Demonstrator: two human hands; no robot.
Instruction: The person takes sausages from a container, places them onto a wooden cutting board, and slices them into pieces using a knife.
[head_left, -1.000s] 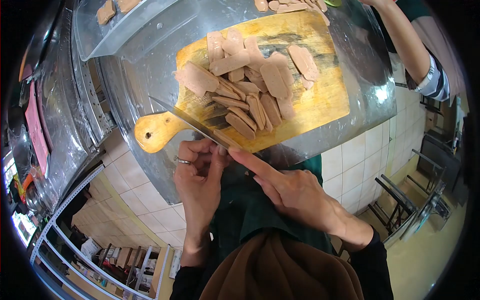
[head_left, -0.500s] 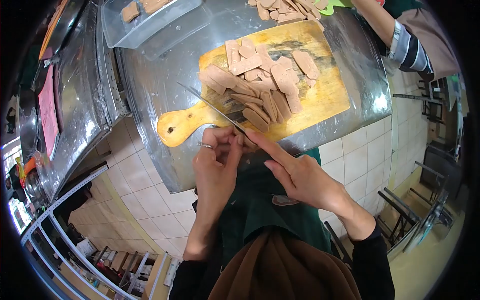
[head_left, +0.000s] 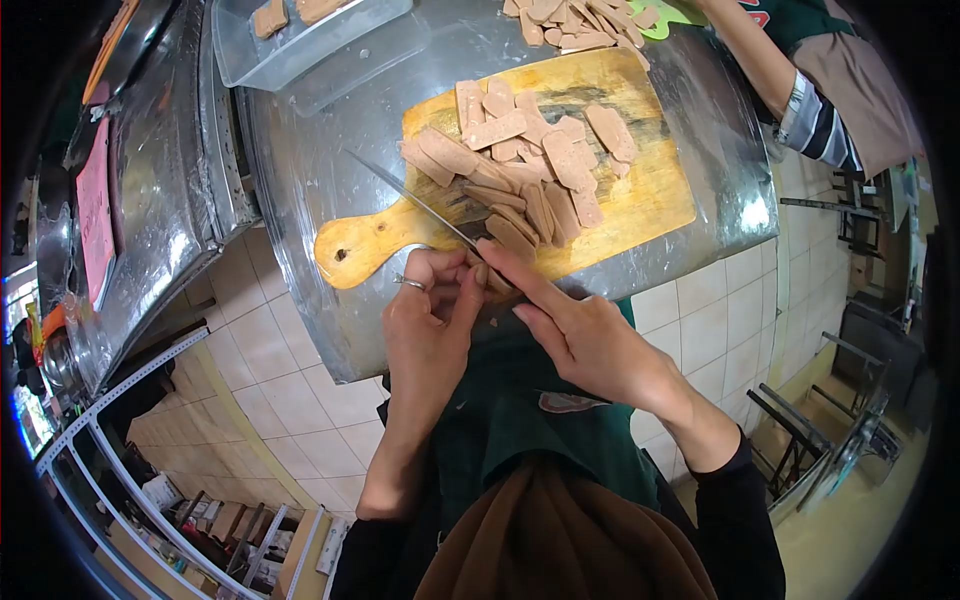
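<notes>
My right hand (head_left: 610,350) is closed around the handle end of a knife (head_left: 415,202), its index finger stretched along the top. The long thin blade points up and left, crossing the neck of a wooden cutting board (head_left: 655,205). Beside the knife, at the board's near edge, my left hand (head_left: 430,310) has its fingers curled and pinched together. What they grip is mostly hidden by the fingers and knife. On the board lie many flat pinkish-brown slices (head_left: 570,160), heaped loosely, with several darker ones (head_left: 537,212) leaning together closest to my hands.
A clear plastic tub (head_left: 310,50) with brown blocks stands at the back left of the metal table (head_left: 300,170). More slices (head_left: 575,20) are piled beyond the board, near a green item (head_left: 660,18). Another person's arm (head_left: 755,50) reaches in at the upper right.
The knife has slid a little up and left, and my right hand has moved slightly left with it. My left hand keeps its pinch. The slices lie as before.
</notes>
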